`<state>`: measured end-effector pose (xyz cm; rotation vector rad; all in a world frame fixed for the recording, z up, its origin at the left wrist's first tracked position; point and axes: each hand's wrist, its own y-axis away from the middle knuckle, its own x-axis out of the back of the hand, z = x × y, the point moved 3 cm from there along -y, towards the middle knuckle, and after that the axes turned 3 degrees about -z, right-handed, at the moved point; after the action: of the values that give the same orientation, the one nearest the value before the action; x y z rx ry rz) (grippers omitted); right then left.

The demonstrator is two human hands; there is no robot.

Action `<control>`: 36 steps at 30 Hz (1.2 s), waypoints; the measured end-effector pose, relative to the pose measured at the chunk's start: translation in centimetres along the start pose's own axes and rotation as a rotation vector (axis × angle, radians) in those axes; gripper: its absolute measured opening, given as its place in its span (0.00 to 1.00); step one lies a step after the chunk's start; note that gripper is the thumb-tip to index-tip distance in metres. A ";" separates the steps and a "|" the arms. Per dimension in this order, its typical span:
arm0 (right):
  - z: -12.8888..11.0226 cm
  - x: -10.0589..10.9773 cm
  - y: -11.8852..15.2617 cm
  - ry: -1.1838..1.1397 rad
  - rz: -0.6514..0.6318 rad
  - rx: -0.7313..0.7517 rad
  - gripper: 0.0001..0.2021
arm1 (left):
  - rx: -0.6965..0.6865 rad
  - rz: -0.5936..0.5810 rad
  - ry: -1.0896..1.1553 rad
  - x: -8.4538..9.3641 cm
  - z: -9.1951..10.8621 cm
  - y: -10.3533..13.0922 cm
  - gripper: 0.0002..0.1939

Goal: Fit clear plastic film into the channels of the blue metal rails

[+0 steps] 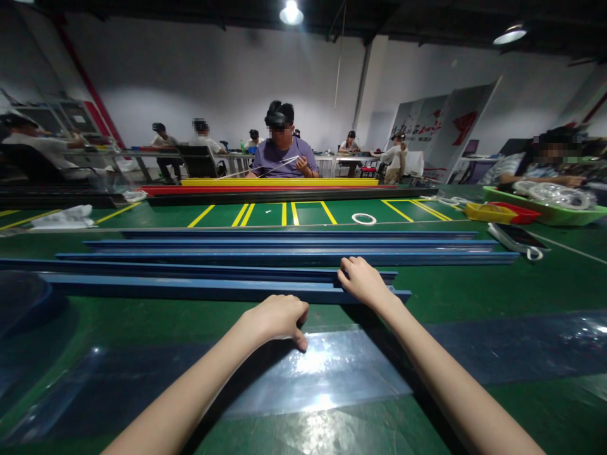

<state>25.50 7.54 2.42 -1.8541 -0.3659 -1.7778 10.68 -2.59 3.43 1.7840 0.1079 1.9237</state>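
Right hand (363, 282) — at blue channel end (401, 296)

Wider way on the right, low barriers ahead.
A hand could pass over the green tabletop (467, 287), to the right of the front pair of long blue plastic channels (190, 289), whose right end the right hand (363, 281) covers partly. Farther, three more long blue channels (284, 258) lie across; a dark flat phone (524, 237) is near their right ends. A dark-blue rounded object (21, 303) blocks the left side.
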 end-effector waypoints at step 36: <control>2.5 4.1 1.3 -0.280 -0.386 0.109 0.16 | 0.194 0.090 0.227 4.3 -6.6 3.3 0.15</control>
<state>28.64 7.16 6.21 -2.0592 -0.9639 -1.6885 3.36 -1.86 7.73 1.7086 0.3077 2.2424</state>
